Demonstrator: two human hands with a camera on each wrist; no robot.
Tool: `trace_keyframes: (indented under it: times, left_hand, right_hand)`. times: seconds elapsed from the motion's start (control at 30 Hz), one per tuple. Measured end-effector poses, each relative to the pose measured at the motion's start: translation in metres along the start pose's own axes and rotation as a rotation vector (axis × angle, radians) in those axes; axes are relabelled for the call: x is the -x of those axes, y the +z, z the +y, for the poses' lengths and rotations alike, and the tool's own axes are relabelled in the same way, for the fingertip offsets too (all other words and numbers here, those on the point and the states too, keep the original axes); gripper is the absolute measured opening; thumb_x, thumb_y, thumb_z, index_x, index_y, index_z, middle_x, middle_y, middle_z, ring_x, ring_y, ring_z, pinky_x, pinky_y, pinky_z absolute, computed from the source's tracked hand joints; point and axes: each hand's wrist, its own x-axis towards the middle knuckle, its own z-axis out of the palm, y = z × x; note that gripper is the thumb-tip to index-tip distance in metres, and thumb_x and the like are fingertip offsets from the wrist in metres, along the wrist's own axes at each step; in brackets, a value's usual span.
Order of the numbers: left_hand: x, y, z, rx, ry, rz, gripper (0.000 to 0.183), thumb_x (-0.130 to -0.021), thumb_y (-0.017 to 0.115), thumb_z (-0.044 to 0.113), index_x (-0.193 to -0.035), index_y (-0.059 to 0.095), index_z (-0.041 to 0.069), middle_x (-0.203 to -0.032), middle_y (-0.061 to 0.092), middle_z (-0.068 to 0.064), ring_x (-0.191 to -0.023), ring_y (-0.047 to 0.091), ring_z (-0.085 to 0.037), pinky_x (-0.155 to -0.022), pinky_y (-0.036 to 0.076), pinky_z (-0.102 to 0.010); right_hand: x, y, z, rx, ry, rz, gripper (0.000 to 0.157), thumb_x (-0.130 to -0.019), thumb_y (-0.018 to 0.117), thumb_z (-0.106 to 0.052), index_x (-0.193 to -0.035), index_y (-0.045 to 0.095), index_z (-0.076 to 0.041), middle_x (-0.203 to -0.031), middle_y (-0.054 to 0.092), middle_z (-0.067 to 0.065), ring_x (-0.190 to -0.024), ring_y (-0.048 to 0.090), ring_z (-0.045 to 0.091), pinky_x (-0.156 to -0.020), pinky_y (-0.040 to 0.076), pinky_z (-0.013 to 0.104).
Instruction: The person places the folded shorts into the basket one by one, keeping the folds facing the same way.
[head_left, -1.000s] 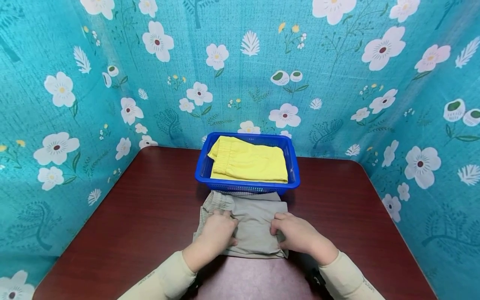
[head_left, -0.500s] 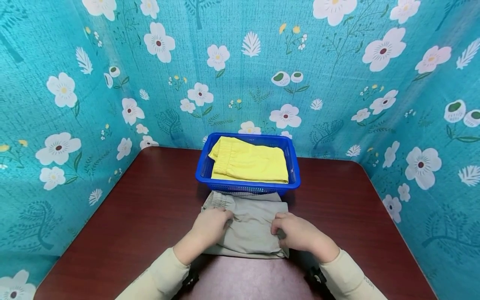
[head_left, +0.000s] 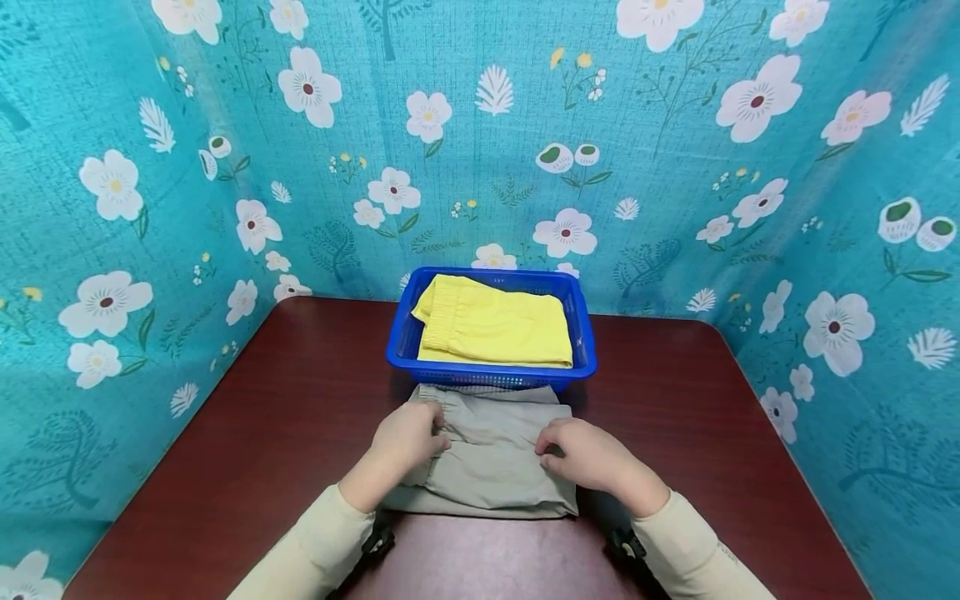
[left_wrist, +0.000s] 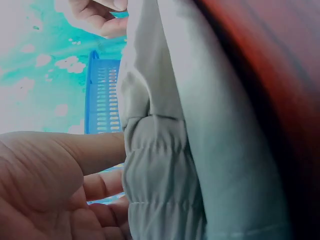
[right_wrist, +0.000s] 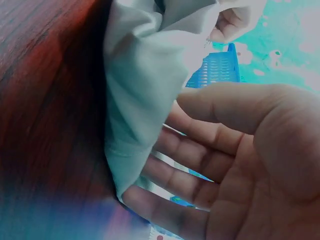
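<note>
Folded grey pants (head_left: 491,467) with a gathered elastic waistband (left_wrist: 160,172) lie on the table at the near side of a blue basket. Over their left part is my left hand (head_left: 405,437), its bent fingers and thumb at the cloth with a gap between them. In the left wrist view its thumb touches the waistband edge. My right hand (head_left: 588,457) is at the right edge of the pants. Its loosely spread fingers touch the cloth in the right wrist view, without gripping it. The lower layers of the pants are hidden.
The blue plastic basket (head_left: 491,369) stands close behind the pants and has perforated walls. Inside it lies a folded yellow garment (head_left: 498,325) with an elastic waistband. The dark red-brown table (head_left: 675,383) is bordered by a teal flowered curtain (head_left: 480,167).
My left hand has moved left and up along the pants, towards the waistband. The cloth there is smoother. The right hand has barely moved, its fingers slightly raised from the cloth.
</note>
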Motion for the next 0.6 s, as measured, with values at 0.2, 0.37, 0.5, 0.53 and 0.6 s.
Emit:
trace_keyframes:
  times: [0.2, 0.37, 0.5, 0.53, 0.6]
  left_hand:
    - [-0.010, -0.001, 0.000, 0.002, -0.044, -0.068, 0.030, -0.072, 0.081, 0.034, -0.073, 0.056, 0.018, -0.067, 0.054, 0.006, -0.060, 0.050, -0.013, -0.050, 0.038, -0.032]
    - [-0.018, -0.005, -0.001, -0.007, -0.038, -0.115, 0.029, -0.074, 0.081, 0.031, -0.070, 0.054, 0.019, -0.067, 0.055, 0.006, -0.061, 0.050, -0.013, -0.052, 0.040, -0.031]
    - [-0.021, -0.008, -0.002, -0.009, -0.036, -0.152, 0.029, -0.075, 0.080, 0.027, -0.068, 0.053, 0.018, -0.064, 0.054, 0.004, -0.058, 0.048, -0.014, -0.051, 0.038, -0.030]
    - [-0.022, -0.009, -0.002, -0.013, -0.040, -0.156, 0.029, -0.075, 0.080, 0.027, -0.068, 0.053, 0.018, -0.064, 0.054, 0.005, -0.058, 0.048, -0.014, -0.050, 0.038, -0.030]
    - [-0.022, -0.009, -0.003, -0.021, -0.066, -0.161, 0.030, -0.074, 0.081, 0.029, -0.068, 0.054, 0.018, -0.065, 0.055, 0.004, -0.058, 0.048, -0.014, -0.050, 0.038, -0.030]
  right_hand:
    - [-0.003, 0.001, 0.004, -0.007, 0.057, 0.059, 0.004, -0.084, 0.072, -0.021, -0.088, 0.071, -0.022, -0.085, 0.064, -0.014, -0.079, 0.057, 0.004, -0.072, 0.050, 0.028]
    - [-0.006, 0.004, 0.005, -0.013, 0.128, 0.096, 0.004, -0.083, 0.074, -0.024, -0.084, 0.070, -0.024, -0.080, 0.063, -0.016, -0.077, 0.057, 0.003, -0.070, 0.050, 0.027]
    - [-0.010, 0.008, 0.003, -0.015, 0.208, 0.132, 0.004, -0.082, 0.074, -0.025, -0.083, 0.070, -0.025, -0.079, 0.063, -0.015, -0.075, 0.056, 0.003, -0.069, 0.050, 0.028]
    - [-0.012, 0.010, 0.002, -0.012, 0.227, 0.139, 0.005, -0.082, 0.075, -0.026, -0.083, 0.070, -0.025, -0.079, 0.063, -0.015, -0.075, 0.056, 0.003, -0.069, 0.050, 0.028]
    - [-0.014, 0.011, 0.001, -0.017, 0.260, 0.147, 0.005, -0.082, 0.075, -0.026, -0.083, 0.070, -0.025, -0.078, 0.063, -0.014, -0.073, 0.055, 0.003, -0.067, 0.049, 0.028]
